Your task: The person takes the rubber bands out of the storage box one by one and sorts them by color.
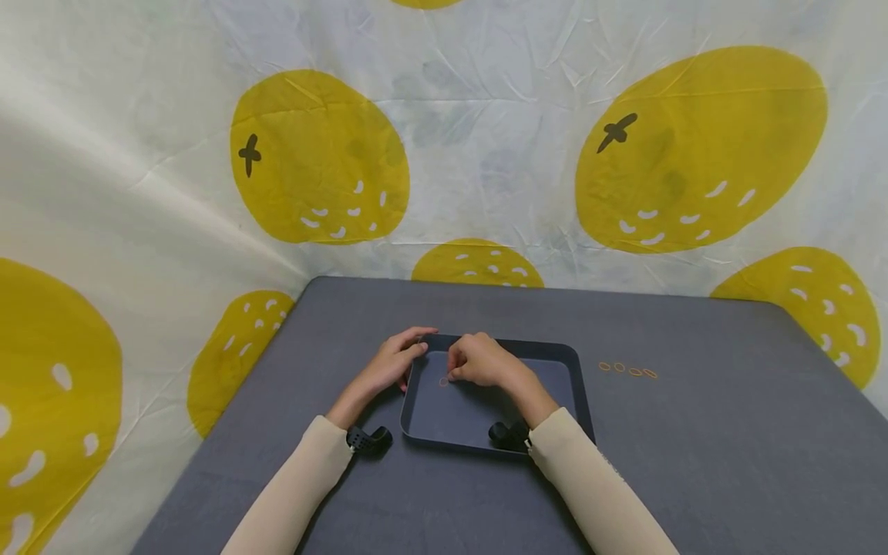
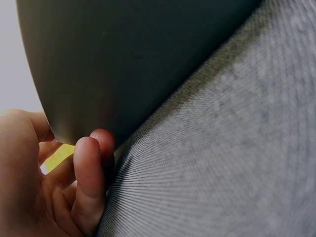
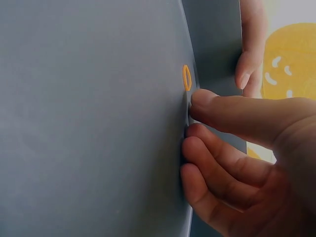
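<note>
A dark shallow tray [image 1: 486, 445] lies on the grey table. My left hand [image 1: 391, 364] grips its far left corner, and the left wrist view shows curled fingers [image 2: 89, 170] against the tray's outer wall [image 2: 148, 59]. Over the tray floor, my right hand [image 1: 481, 360] reaches down with its fingers bent. Just beside its fingertips, a small orange rubber band [image 1: 443, 381] lies on the floor of the tray. From the right wrist, the whole band [image 3: 186, 78] shows beyond the thumb tip; whether the thumb touches it or pinches anything is unclear.
To the right of the tray, several orange rubber bands [image 1: 635, 371] lie in a row on the grey tabletop [image 1: 694, 439]. A pale cloth [image 1: 486, 169] printed with yellow fruit hangs behind the table and along its left side. Both wrists wear black bands.
</note>
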The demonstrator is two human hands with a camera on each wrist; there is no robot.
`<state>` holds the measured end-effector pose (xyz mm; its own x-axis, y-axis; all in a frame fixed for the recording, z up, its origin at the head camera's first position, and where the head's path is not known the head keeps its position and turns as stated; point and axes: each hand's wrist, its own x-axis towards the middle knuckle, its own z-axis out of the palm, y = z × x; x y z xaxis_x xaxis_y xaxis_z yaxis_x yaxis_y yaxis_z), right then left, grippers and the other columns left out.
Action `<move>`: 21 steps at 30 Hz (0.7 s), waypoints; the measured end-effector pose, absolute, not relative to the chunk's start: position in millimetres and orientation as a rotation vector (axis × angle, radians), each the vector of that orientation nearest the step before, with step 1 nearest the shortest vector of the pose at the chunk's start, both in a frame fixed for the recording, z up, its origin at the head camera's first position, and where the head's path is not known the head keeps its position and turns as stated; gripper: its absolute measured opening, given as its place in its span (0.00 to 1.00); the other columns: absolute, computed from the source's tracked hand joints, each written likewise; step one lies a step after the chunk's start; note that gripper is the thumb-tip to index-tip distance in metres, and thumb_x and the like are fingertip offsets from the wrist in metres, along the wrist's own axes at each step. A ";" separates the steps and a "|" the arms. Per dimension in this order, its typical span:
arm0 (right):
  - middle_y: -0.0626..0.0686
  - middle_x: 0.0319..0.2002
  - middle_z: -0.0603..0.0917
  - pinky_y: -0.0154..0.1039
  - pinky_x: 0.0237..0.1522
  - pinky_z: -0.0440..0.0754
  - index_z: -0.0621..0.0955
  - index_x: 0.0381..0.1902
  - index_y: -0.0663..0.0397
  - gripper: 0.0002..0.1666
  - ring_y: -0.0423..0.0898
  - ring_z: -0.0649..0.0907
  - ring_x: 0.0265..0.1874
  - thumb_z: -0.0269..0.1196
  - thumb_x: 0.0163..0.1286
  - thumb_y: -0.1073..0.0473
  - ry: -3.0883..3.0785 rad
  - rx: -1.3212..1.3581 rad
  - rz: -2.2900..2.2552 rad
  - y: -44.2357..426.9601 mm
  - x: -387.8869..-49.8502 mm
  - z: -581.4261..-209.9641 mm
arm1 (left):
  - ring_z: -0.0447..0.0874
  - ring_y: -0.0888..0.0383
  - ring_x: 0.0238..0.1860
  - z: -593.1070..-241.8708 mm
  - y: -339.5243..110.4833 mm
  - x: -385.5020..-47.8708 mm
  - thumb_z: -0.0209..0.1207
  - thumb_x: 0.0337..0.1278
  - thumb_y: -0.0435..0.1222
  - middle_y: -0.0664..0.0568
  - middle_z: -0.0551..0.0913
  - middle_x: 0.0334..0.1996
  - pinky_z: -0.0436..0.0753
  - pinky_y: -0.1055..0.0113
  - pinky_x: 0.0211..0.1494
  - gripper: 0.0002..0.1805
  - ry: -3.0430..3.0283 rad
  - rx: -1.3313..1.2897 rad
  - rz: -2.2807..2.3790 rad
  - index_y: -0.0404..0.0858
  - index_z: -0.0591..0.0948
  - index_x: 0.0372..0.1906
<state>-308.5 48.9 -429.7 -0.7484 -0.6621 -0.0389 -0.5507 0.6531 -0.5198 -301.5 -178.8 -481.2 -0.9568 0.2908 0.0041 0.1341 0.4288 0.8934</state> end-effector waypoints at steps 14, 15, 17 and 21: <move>0.44 0.23 0.85 0.32 0.23 0.73 0.87 0.27 0.48 0.08 0.40 0.77 0.19 0.72 0.67 0.59 2.645 -0.997 -0.703 48.5 -307.6 -431.7 | 0.74 0.56 0.10 -483.7 -180.3 -302.9 0.50 0.81 0.43 0.38 0.84 0.54 0.82 0.55 0.17 0.23 2.519 0.378 1.552 0.53 0.74 0.74; 0.44 0.23 0.85 0.32 0.24 0.73 0.86 0.27 0.48 0.08 0.40 0.77 0.19 0.72 0.67 0.59 2.646 -0.992 -0.700 48.4 -307.6 -431.8 | 0.74 0.56 0.10 -483.6 -180.2 -302.7 0.50 0.81 0.43 0.38 0.84 0.55 0.83 0.55 0.17 0.23 2.522 0.379 1.549 0.53 0.74 0.74; 0.44 0.23 0.84 0.33 0.24 0.73 0.86 0.27 0.47 0.09 0.40 0.77 0.19 0.72 0.67 0.58 2.649 -0.985 -0.695 48.1 -307.6 -431.7 | 0.75 0.55 0.10 -483.5 -180.0 -302.5 0.50 0.81 0.43 0.39 0.84 0.56 0.83 0.54 0.18 0.23 2.529 0.380 1.545 0.53 0.74 0.74; 0.44 0.23 0.85 0.33 0.24 0.73 0.86 0.27 0.47 0.08 0.40 0.77 0.20 0.72 0.68 0.57 2.644 -0.976 -0.694 48.4 -307.3 -431.6 | 0.74 0.54 0.10 -483.7 -179.1 -302.0 0.50 0.81 0.43 0.41 0.84 0.55 0.82 0.55 0.17 0.23 2.543 0.392 1.547 0.54 0.74 0.74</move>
<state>-307.3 48.4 -431.6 -0.7487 -0.6605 -0.0571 -0.5472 0.6643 -0.5092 -302.0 -179.1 -483.7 -0.9564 0.2915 0.0166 0.1487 0.4376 0.8868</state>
